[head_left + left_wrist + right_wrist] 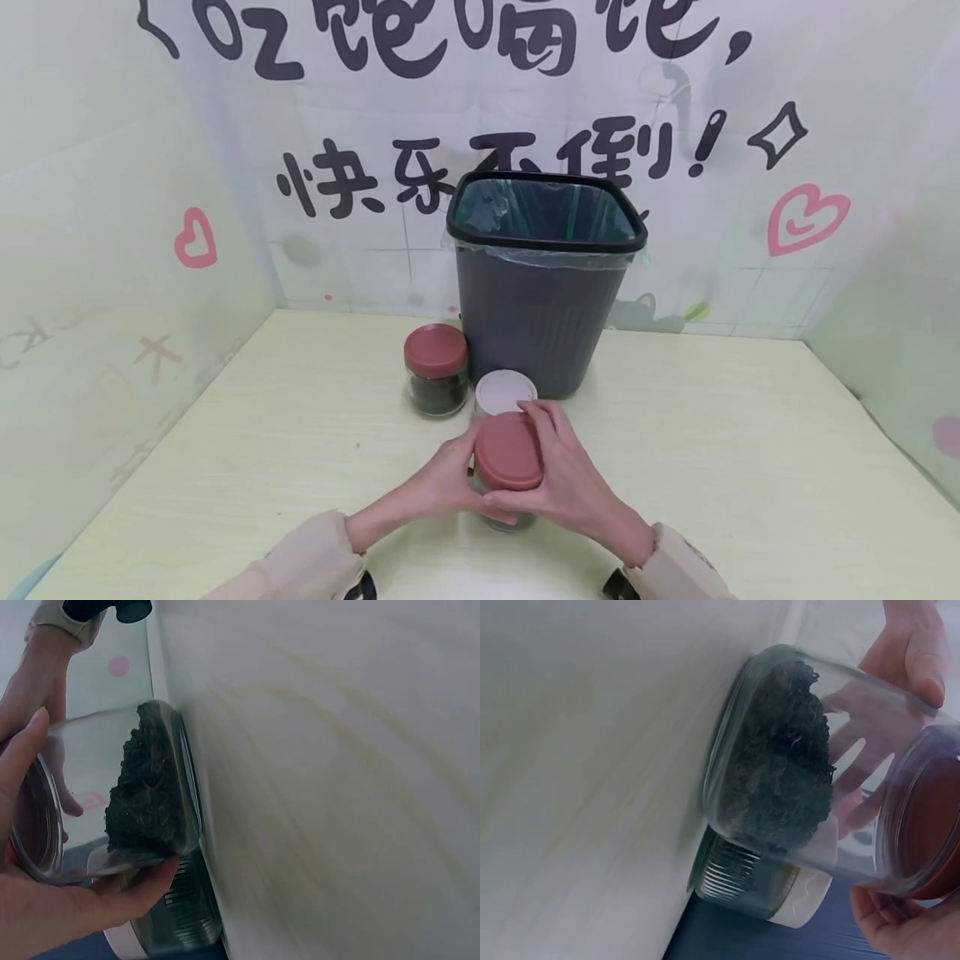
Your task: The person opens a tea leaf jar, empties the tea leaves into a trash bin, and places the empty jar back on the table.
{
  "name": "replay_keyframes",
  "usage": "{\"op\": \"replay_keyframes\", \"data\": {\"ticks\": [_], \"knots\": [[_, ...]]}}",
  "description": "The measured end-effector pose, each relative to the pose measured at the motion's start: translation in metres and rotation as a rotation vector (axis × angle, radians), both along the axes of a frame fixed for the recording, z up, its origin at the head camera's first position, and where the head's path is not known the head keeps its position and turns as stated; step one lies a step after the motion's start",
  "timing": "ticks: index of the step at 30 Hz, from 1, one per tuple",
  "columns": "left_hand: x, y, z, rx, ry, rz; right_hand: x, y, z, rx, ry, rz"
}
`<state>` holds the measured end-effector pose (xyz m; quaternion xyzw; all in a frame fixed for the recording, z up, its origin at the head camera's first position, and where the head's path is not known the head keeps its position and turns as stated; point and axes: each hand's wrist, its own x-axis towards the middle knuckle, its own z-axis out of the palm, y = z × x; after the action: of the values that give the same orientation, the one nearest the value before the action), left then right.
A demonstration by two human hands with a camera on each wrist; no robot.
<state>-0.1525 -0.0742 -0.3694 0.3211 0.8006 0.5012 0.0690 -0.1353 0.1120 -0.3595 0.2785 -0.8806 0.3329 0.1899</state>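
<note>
Toward 12 o'clock across the bench (712,442) stands the dark bin (532,317); a careless push that way could jam the nearer jars against it. The left hand (442,482) curls round from 9 o'clock, just under the lid; the right hand (570,483) grips from 3 o'clock, fingers at the lid's edge. Between them is the held jar (780,772): smooth glass could slip if either hold loosens, and I cannot tell whether its base touches the bench. Second red-lidded jar (437,375), between 10 and 11, looks safer. White-lidded jar (506,392), close behind at 12, could be knocked. A loosened lid (508,450) plus a tilt might spill the dark contents (146,780).
</note>
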Motion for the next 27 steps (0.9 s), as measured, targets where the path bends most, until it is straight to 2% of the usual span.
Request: {"op": "replay_keyframes", "data": {"ticks": [6, 10, 20, 23, 27], "knots": [[0.002, 0.011, -0.002, 0.012, 0.019, 0.031, 0.001, 0.005, -0.002, 0.002, 0.050, -0.032], [0.002, 0.013, 0.000, -0.007, 0.005, 0.051, 0.001, 0.007, -0.003, -0.019, 0.046, -0.004], [-0.005, 0.014, 0.002, -0.030, -0.097, 0.000, -0.003, 0.012, -0.002, -0.044, 0.013, 0.078], [-0.007, 0.014, 0.001, -0.040, -0.104, 0.001, -0.005, 0.013, -0.003, -0.069, 0.006, 0.095], [-0.007, 0.015, 0.000, -0.035, -0.107, 0.006, -0.004, 0.013, -0.007, -0.126, 0.001, 0.076]]}}
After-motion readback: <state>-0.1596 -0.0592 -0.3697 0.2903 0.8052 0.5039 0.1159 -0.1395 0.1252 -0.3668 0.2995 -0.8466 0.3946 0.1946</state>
